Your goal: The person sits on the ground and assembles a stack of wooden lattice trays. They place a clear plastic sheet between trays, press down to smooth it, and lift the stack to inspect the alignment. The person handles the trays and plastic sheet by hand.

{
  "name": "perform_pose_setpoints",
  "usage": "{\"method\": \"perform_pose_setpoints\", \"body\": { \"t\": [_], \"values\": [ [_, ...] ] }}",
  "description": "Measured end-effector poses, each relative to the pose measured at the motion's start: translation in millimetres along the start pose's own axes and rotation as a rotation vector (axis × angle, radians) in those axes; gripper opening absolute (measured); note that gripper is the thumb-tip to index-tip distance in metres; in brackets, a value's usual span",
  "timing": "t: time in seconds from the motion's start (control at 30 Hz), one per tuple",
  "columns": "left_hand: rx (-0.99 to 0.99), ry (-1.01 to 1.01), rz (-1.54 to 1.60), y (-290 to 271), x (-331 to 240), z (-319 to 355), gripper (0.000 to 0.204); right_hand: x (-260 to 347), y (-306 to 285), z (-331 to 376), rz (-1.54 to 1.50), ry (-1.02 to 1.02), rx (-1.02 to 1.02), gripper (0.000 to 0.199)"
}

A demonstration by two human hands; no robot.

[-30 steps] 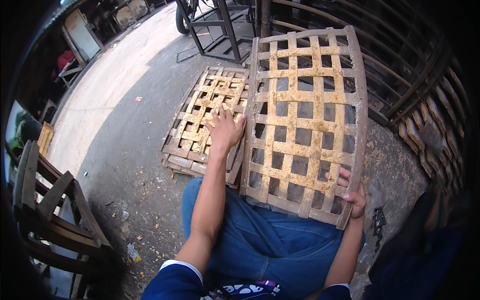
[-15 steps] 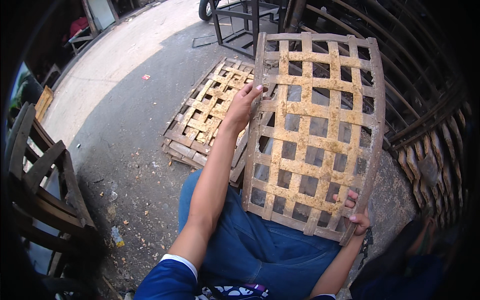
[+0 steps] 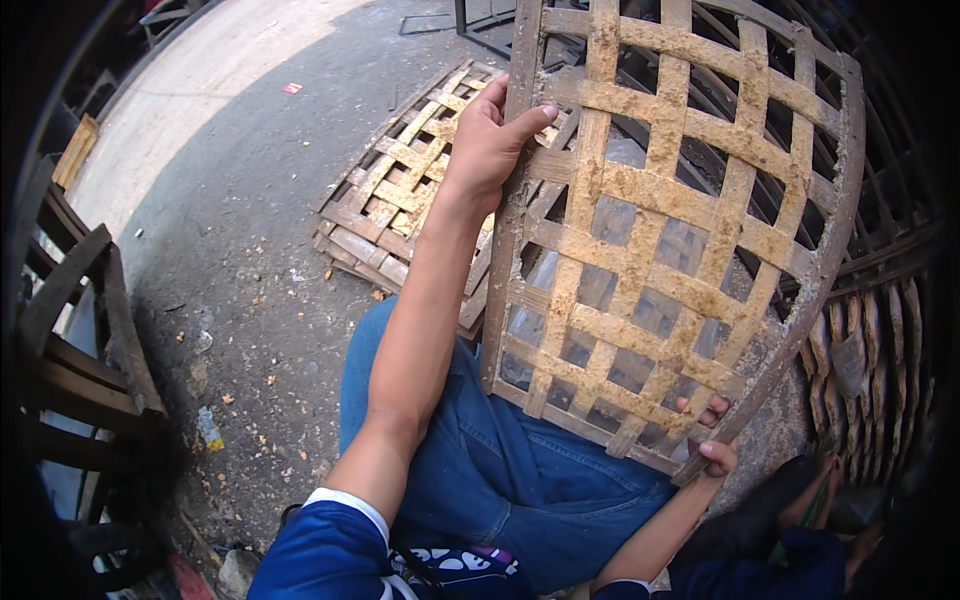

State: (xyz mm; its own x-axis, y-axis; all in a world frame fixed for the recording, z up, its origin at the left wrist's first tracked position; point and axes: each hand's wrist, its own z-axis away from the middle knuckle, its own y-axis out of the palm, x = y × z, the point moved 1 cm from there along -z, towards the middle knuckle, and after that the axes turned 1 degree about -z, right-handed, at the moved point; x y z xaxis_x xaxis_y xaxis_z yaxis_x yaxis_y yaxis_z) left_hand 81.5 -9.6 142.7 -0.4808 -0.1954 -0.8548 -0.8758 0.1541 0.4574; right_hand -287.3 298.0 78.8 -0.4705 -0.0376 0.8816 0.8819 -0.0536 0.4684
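A wooden-framed lattice panel point(image 3: 640, 198), woven of pale flat strips with brown flecks, tilts up over my lap. My left hand point(image 3: 490, 145) is closed round its left side rail, thumb on the near face. Low on the opposite side, my right hand point(image 3: 716, 452) grips the bottom corner; some of its fingers show through the openings. Beyond my left forearm, a stack of similar lattice panels point(image 3: 360, 225) lies on the ground, partly hidden by my arm and the held panel.
Dark curved wooden pieces point(image 3: 80, 380) stand at the left. On the right are wavy-edged pale pieces in a row point(image 3: 865, 350) and another person's arm point(image 3: 822, 490). A dark metal frame point(image 3: 490, 30) stands at the back. Crumbs and a yellow wrapper point(image 3: 210, 428) litter the ground.
The panel's upper part has come nearer and now reaches past the top of the view. Its right side has swung outward; both hands keep their holds.
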Motion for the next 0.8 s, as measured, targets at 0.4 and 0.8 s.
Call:
{"method": "perform_pose_setpoints", "body": {
  "t": [0.4, 0.8],
  "values": [
    [-0.21, 0.003, -0.521, 2, 40, 4, 0.045, 0, 9, -6, 0.092, 0.056, -0.058, 0.088],
    [0.014, 0.923, -1.121, 51, 16, 31, 0.057, 2, 14, -12, 0.101, 0.048, -0.013, 0.088]
  ]
}}
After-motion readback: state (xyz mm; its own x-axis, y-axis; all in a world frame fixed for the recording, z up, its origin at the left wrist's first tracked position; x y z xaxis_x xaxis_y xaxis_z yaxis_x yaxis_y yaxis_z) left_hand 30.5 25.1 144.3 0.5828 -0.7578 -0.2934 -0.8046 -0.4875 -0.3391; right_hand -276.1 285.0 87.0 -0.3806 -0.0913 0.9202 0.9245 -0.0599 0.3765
